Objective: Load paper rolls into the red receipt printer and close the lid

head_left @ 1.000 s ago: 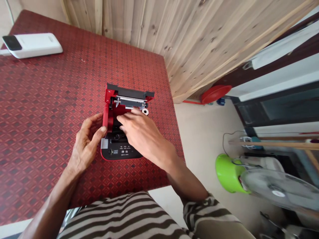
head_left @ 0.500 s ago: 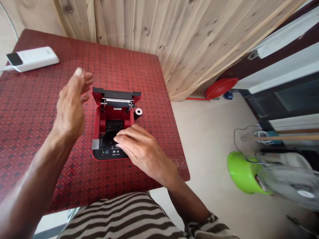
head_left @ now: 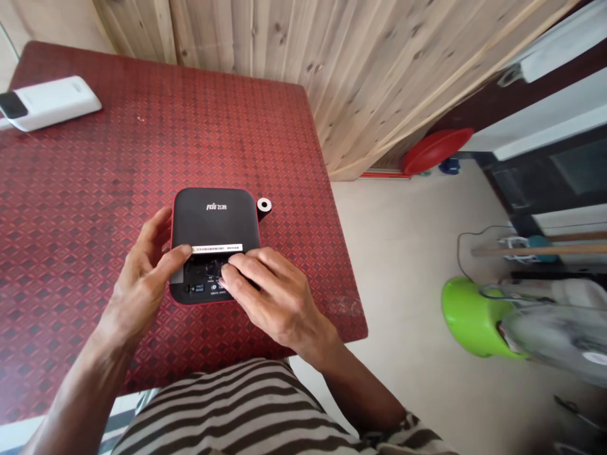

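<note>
A small black-and-red portable printer (head_left: 215, 221) lies on the patterned red table, its black lid down and a white label strip (head_left: 218, 248) along the lid's front edge. My left hand (head_left: 142, 272) grips the printer's left side, thumb on the lid's front left corner and fingers along the side. The fingers of my right hand (head_left: 270, 291) are closed over the front panel, pinching the dark end of the paper (head_left: 211, 266) that comes out below the lid. The fingertips partly cover this paper. A small black paper roll (head_left: 264, 207) with a white core end stands right beside the printer.
A white power bank (head_left: 54, 104) with a cable lies at the table's far left. Wooden boards (head_left: 265, 44) rise behind the table (head_left: 142, 158). On the floor to the right are a green plastic stool (head_left: 467, 316), a fan, and a red basin (head_left: 436, 151) farther back.
The printer's lid has swung down from standing open to lying over the paper bay. My left hand has come down from above onto the lid and side. My right hand stays at the paper.
</note>
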`<state>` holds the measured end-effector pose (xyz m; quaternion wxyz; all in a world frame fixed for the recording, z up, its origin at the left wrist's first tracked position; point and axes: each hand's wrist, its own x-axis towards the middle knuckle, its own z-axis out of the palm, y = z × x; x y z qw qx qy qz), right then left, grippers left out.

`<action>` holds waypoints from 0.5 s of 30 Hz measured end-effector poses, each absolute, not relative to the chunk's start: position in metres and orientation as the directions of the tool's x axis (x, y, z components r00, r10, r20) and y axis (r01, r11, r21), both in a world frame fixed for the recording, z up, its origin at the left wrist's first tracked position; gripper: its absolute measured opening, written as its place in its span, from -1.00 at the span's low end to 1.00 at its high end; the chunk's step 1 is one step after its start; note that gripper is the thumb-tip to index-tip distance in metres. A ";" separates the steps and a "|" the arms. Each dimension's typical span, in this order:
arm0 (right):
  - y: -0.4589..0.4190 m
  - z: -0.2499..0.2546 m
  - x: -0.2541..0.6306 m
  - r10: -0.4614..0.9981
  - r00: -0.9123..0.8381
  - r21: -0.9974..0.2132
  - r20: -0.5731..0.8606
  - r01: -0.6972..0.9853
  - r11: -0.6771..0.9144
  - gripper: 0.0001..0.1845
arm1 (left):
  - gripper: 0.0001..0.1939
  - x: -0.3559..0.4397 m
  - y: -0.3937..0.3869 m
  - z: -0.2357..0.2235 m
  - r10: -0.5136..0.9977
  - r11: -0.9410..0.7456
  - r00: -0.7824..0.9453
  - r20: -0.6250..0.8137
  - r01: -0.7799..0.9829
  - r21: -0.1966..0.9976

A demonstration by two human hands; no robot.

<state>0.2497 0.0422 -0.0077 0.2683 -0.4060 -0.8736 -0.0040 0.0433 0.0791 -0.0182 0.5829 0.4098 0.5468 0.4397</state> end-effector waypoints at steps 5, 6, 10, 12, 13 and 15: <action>0.040 -0.010 0.246 0.717 -0.403 -0.259 0.569 0.740 0.621 -0.89 | -0.38 0.041 0.077 -0.024 0.963 0.262 0.076 -0.257 -0.072 0.962; 0.040 -0.011 0.245 0.723 -0.392 -0.274 0.569 0.739 0.616 -0.89 | -0.39 0.041 0.077 -0.024 0.963 0.262 0.076 -0.257 -0.071 0.962; 0.039 -0.013 0.244 0.747 -0.379 -0.317 0.546 0.733 0.603 -0.85 | -0.40 0.042 0.077 -0.023 0.965 0.258 0.065 -0.254 -0.050 0.965; 0.039 -0.013 0.244 0.750 -0.371 -0.327 0.547 0.731 0.599 -0.85 | -0.40 0.044 0.077 -0.023 0.966 0.254 0.061 -0.251 -0.043 0.966; 0.039 -0.013 0.244 0.752 -0.366 -0.332 0.549 0.730 0.598 -0.85 | -0.40 0.044 0.077 -0.024 0.967 0.252 0.053 -0.250 -0.040 0.967; 0.038 -0.013 0.244 0.754 -0.364 -0.342 0.547 0.725 0.598 -0.85 | -0.39 0.044 0.077 -0.024 0.967 0.254 0.026 -0.253 -0.036 0.967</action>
